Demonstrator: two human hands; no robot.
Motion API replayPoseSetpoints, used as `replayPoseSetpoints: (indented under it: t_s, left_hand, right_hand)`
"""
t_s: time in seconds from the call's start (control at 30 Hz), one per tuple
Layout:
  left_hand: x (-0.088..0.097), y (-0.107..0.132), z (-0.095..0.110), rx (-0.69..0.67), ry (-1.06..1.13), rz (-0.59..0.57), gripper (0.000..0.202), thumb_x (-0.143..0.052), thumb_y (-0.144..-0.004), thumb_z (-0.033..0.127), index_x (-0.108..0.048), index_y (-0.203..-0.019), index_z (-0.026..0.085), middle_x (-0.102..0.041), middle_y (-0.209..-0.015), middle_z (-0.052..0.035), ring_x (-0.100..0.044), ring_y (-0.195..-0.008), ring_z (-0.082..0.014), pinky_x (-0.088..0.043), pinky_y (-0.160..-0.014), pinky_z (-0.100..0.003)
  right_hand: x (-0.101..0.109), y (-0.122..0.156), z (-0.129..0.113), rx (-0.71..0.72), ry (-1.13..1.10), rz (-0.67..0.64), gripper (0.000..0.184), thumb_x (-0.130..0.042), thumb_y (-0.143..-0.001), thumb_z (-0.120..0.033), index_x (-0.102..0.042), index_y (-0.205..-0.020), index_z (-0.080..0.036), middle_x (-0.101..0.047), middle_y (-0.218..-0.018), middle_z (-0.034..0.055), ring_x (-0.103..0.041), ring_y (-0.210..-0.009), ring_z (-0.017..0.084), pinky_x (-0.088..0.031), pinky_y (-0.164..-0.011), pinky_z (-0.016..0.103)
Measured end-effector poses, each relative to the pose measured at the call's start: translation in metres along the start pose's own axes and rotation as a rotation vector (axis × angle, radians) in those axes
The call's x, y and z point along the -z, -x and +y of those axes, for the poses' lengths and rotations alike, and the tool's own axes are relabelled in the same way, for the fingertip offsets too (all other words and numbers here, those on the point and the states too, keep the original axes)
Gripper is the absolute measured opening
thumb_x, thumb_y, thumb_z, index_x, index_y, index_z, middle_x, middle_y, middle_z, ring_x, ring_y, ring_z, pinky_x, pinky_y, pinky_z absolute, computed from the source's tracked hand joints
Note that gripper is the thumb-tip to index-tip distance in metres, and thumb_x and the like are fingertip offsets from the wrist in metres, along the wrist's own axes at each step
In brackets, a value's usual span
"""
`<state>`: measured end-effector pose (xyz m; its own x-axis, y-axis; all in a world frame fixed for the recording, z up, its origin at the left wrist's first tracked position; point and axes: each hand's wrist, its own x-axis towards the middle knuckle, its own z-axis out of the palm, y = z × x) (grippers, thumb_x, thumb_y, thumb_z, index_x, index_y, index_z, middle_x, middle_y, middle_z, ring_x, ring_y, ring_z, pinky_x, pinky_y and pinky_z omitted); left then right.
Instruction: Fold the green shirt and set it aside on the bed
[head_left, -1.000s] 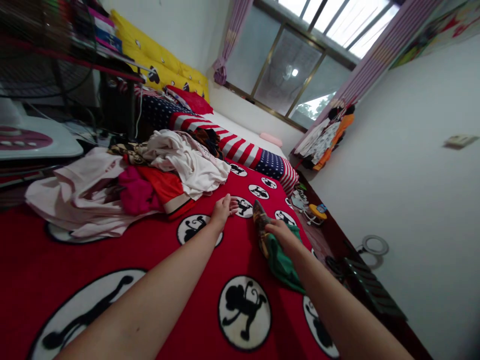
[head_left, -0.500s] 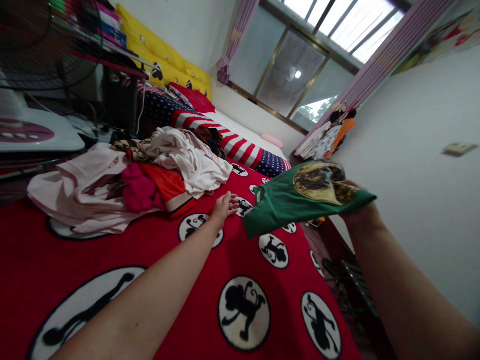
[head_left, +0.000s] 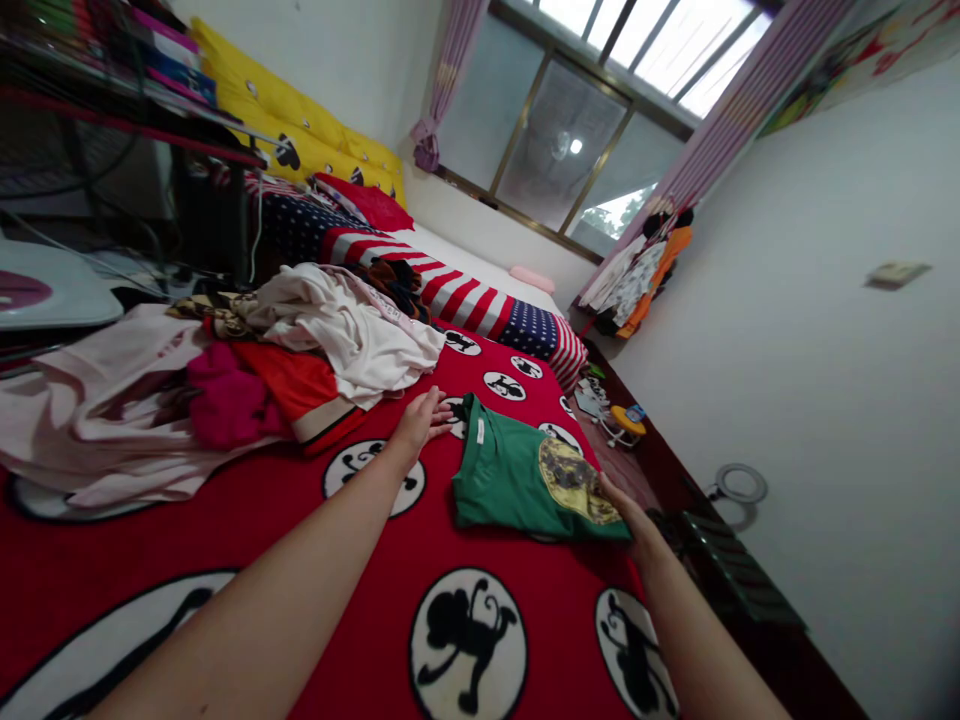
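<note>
A folded green T-shirt (head_left: 510, 470) with a gold print lies on the red monkey-patterned blanket (head_left: 555, 610), its collar toward my left hand. At the shirt's right edge, my right hand (head_left: 628, 508) grips the fabric; some of its fingers are hidden by the cloth. My left hand (head_left: 420, 425) is open and holds nothing, with its fingers stretched out just left of the collar. Beyond it sits a heap of loose clothes: a white garment (head_left: 352, 325), a red-orange one (head_left: 300, 390), a magenta one (head_left: 229, 395) and a pale pink one (head_left: 105, 390).
Another bed with a stars-and-stripes cover (head_left: 465, 295) stands behind, below the window (head_left: 562, 140). Left is a cluttered desk (head_left: 150, 110) with a pale fan base (head_left: 60, 290) before it. Clothes hang (head_left: 637, 275) by the right wall. A ring-shaped light (head_left: 741, 483) stands beyond the bed's right side.
My right hand has lowered the green T-shirt from the air onto the blanket. My left hand stays outstretched and open. The view has shifted slightly to the right.
</note>
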<state>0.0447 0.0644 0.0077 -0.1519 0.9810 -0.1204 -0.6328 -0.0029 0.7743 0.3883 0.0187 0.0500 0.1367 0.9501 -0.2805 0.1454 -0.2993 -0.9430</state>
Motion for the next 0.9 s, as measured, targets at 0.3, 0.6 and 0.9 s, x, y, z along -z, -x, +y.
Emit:
replayPoseSetpoints:
  t_s: [0.3, 0.6, 0.9]
  left_hand:
    - [-0.001, -0.001, -0.008, -0.071, -0.164, -0.004, 0.023, -0.050, -0.091, 0.033, -0.058, -0.096, 0.011, -0.063, -0.084, -0.0070, -0.066, -0.072, -0.0128, -0.055, -0.063, -0.023]
    - [-0.003, -0.009, -0.016, -0.102, -0.217, 0.015, 0.025, -0.058, -0.085, 0.035, -0.062, -0.090, 0.011, -0.064, -0.079, -0.0067, -0.067, -0.069, -0.0151, -0.055, -0.057, -0.022]
    - [-0.001, -0.010, -0.020, -0.134, -0.321, 0.007, 0.026, -0.054, -0.087, 0.034, -0.064, -0.095, 0.011, -0.065, -0.083, -0.0089, -0.068, -0.076, -0.0170, -0.057, -0.061, -0.026]
  right_hand:
    - [-0.006, -0.011, -0.041, 0.143, -0.043, 0.113, 0.035, -0.073, -0.052, -0.011, -0.069, -0.086, -0.019, -0.074, -0.074, 0.0016, -0.070, -0.064, 0.020, -0.057, -0.062, 0.029]
    - [-0.077, -0.007, -0.155, 0.423, -0.138, 0.120, 0.036, -0.067, -0.052, -0.007, -0.068, -0.087, -0.017, -0.072, -0.068, 0.0000, -0.065, -0.054, 0.017, -0.054, -0.051, 0.025]
    - [-0.123, -0.062, -0.234, 0.558, -0.141, 0.118, 0.025, -0.058, -0.056, -0.002, -0.061, -0.077, -0.016, -0.062, -0.056, -0.0045, -0.058, -0.045, 0.011, -0.049, -0.044, 0.020]
